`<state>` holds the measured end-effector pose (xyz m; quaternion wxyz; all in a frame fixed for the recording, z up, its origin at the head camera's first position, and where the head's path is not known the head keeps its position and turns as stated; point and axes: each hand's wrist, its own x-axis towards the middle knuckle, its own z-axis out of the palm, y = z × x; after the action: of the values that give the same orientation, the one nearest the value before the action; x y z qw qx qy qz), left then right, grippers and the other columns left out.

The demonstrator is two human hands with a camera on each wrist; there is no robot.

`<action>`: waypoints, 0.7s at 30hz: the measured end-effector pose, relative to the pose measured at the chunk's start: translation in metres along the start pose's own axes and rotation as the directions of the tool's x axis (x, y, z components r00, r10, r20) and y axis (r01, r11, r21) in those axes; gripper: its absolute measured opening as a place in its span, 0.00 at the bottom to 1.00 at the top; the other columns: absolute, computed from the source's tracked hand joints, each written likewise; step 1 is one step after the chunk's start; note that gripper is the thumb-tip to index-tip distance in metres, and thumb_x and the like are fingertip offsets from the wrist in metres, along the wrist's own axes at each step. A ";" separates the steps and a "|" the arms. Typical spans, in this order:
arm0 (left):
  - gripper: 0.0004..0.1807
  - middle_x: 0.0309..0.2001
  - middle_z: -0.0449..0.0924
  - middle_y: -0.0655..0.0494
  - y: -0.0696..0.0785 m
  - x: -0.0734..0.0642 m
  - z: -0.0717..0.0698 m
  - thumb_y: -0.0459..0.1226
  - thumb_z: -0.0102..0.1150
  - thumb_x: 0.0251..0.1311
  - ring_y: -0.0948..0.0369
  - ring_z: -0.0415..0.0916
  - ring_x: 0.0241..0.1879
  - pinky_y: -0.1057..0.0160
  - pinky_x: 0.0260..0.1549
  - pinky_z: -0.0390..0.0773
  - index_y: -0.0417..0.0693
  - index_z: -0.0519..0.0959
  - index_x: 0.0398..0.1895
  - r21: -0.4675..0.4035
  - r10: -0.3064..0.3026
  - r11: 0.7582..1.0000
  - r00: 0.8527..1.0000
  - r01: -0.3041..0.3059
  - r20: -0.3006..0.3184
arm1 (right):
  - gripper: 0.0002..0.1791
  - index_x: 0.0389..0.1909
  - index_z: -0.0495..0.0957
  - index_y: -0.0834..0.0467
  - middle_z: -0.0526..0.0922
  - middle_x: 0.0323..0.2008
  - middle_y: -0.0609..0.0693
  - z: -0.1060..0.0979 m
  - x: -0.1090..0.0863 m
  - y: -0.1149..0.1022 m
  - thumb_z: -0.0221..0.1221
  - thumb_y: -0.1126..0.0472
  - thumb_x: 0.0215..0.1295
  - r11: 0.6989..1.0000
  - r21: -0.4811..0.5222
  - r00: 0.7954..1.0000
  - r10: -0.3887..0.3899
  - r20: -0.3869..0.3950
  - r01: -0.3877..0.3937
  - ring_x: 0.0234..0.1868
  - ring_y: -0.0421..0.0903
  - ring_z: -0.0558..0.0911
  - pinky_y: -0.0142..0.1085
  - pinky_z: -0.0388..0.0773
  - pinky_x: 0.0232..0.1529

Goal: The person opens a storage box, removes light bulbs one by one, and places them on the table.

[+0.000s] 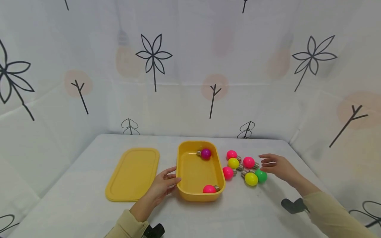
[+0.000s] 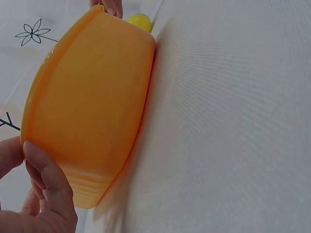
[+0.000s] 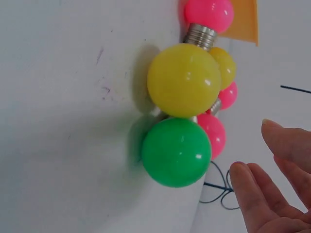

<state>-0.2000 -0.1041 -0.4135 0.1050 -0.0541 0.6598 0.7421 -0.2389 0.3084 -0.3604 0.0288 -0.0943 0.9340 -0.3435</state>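
My left hand (image 1: 163,183) pinches the left rim of a yellow plastic container (image 1: 200,197), as the left wrist view shows too. Inside it lie a purple light bulb (image 1: 206,153) near the far end and a pink light bulb (image 1: 209,188) near the front. My right hand (image 1: 278,168) hovers with extended fingers just beyond a loose group of bulbs right of the container, holding nothing. Nearest to it are a green light bulb (image 3: 176,152) and a pink bulb (image 1: 248,162). A yellow bulb (image 3: 183,80) touches or nearly touches the green one.
A flat yellow lid (image 1: 134,175) lies left of the container on the white-covered table (image 1: 238,218). More bulbs, one yellow (image 1: 233,163) and two pink, including one (image 1: 228,173) close against the container's right wall, lie on the table. Patterned white cloth (image 1: 184,66) hangs behind.
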 end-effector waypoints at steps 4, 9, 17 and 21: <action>0.32 0.42 0.70 0.47 0.001 0.000 0.000 0.33 0.62 0.57 0.57 0.74 0.36 0.63 0.38 0.78 0.40 0.64 0.65 0.005 0.001 1.000 1.000 -0.001 0.004 | 0.29 0.60 0.66 0.68 0.73 0.49 0.68 0.006 0.006 -0.011 0.61 0.61 0.60 1.000 0.017 1.000 0.009 0.004 -0.009 0.49 0.65 0.74 0.49 0.78 0.44; 0.32 0.43 0.71 0.47 0.001 0.001 -0.001 0.33 0.62 0.57 0.57 0.74 0.36 0.63 0.38 0.78 0.40 0.64 0.65 0.009 -0.001 1.000 1.000 0.001 0.000 | 0.28 0.60 0.66 0.66 0.73 0.50 0.67 0.012 0.017 -0.026 0.61 0.63 0.60 0.999 0.041 1.000 0.013 0.003 -0.013 0.50 0.64 0.73 0.47 0.78 0.44; 0.32 0.43 0.71 0.47 0.002 0.002 -0.001 0.33 0.62 0.57 0.58 0.74 0.35 0.62 0.38 0.78 0.40 0.64 0.65 0.012 -0.008 1.000 1.000 0.008 0.000 | 0.29 0.60 0.67 0.64 0.73 0.51 0.65 0.023 0.036 -0.051 0.62 0.63 0.59 0.996 0.084 1.000 -0.017 -0.004 0.017 0.51 0.63 0.73 0.46 0.77 0.45; 0.32 0.44 0.71 0.47 0.001 0.002 -0.002 0.33 0.62 0.57 0.58 0.74 0.35 0.62 0.39 0.78 0.41 0.64 0.65 0.011 -0.011 1.000 1.000 0.011 0.006 | 0.28 0.61 0.67 0.62 0.73 0.52 0.65 0.031 0.044 -0.062 0.62 0.64 0.58 0.994 0.112 1.000 -0.012 -0.007 0.012 0.52 0.62 0.73 0.46 0.76 0.46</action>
<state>-0.2021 -0.1064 -0.4132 0.1113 -0.0548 0.6633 0.7380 -0.2689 0.2331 -0.3434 0.0291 -0.0970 0.9127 -0.3959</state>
